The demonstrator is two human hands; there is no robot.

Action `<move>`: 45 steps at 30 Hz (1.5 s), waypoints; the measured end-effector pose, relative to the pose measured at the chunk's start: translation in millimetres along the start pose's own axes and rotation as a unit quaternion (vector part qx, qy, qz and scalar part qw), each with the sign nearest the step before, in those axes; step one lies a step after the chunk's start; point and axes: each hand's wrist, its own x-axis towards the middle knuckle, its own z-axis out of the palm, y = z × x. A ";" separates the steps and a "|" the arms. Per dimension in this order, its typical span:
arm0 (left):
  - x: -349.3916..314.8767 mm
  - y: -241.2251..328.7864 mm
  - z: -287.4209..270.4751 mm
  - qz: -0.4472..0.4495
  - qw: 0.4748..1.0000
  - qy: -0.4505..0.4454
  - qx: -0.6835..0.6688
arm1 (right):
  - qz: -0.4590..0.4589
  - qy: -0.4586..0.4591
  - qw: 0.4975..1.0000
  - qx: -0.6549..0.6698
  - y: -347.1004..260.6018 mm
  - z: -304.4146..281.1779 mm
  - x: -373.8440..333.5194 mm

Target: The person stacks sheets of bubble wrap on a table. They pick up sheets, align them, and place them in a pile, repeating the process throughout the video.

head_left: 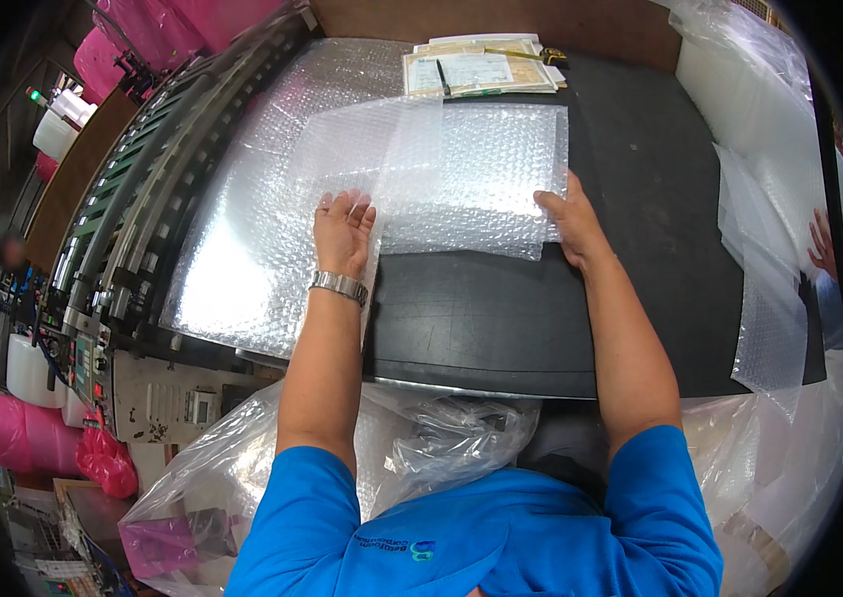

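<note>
Several pieces of transparent bubble wrap (476, 184) lie overlapped on the black tabletop. My right hand (574, 224) pinches their right edge between thumb and fingers. On the left, a long bubble wrap sheet (242, 229) runs out from the machine's rollers. My left hand (344, 234), with a metal watch on the wrist, rests palm up near that sheet's right edge. Its fingers are apart and slightly curled, with the fingertips against the film. Whether any film lies under that hand is hard to make out.
Papers with a pen and tape measure (555, 60) lie at the table's far side. A roller machine (133, 199) stands left. More bubble wrap (755, 149) is piled at the right, near another person's hand (822, 244). A large plastic bag (441, 438) hangs below the near edge.
</note>
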 end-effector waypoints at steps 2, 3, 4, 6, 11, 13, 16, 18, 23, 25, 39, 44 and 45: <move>-2.2 0.1 2.8 -0.001 1.000 0.017 0.001 | 0.004 -0.001 1.000 0.000 2.4 -1.5 0.7; -4.3 1.2 5.8 -0.001 1.000 0.025 0.001 | 0.005 -0.001 1.000 0.000 3.7 -2.4 1.2; -2.6 -0.9 3.6 -0.003 1.000 0.016 0.003 | 0.002 -0.003 1.000 0.005 4.3 -2.8 1.3; -1.2 -3.2 1.1 -0.006 1.000 -0.002 0.006 | -0.004 -0.008 1.000 0.015 4.0 -2.7 0.8; -22.5 -15.6 24.4 -0.012 0.978 -0.069 0.198 | -0.030 0.006 0.999 0.012 6.8 -3.3 1.1; -32.1 -22.9 27.6 0.012 0.949 -0.105 0.298 | -0.050 0.006 0.998 0.023 1.9 -0.8 -1.4; -61.9 -29.9 43.3 0.005 0.923 -0.142 0.358 | -0.054 0.014 0.997 0.048 -2.8 8.3 -9.9; -78.8 -41.8 48.2 -0.011 0.920 -0.154 0.361 | -0.074 -0.009 0.994 0.076 0.9 5.7 -11.4; -116.2 -28.0 48.2 0.034 0.960 0.007 0.278 | -0.160 0.015 0.984 0.074 -17.8 6.0 -21.7; -110.2 -10.1 21.7 0.253 0.930 0.039 0.263 | -0.198 0.013 0.978 0.061 -29.9 0.4 -43.4; -146.6 16.8 17.4 0.157 0.920 -0.273 0.234 | -0.135 -0.044 0.982 -0.126 -44.5 -52.6 -124.4; -140.8 3.2 13.3 0.177 0.919 -0.199 0.292 | -0.111 -0.058 0.990 -0.069 -35.8 -52.0 -125.0; -143.6 4.7 12.6 0.246 0.906 -0.159 0.305 | -0.141 -0.061 0.981 -0.115 -38.6 -50.4 -123.8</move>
